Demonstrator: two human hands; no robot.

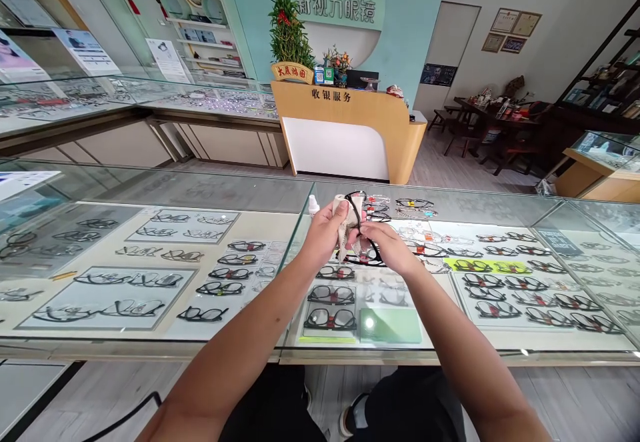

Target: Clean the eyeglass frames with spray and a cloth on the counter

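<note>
Above the glass display case [250, 343], my left hand [325, 229] is closed on a beige cloth [343, 232], which is folded around part of a pair of black-framed glasses [356, 210]. My right hand [383, 242] pinches the same glasses at their lower side, its fingers close to the left hand's fingertips. The frame is held upright between both hands, partly hidden by the cloth and fingers. A small white bottle [313, 205] stands just left of my left hand.
Rows of glasses [333, 319] lie inside the case, with a green sheet [391, 325] near its front edge. Beyond stand a wooden counter [345, 105] with a plant [290, 35], more display cases at the left [210, 99], and a dark table [493, 110] at the right.
</note>
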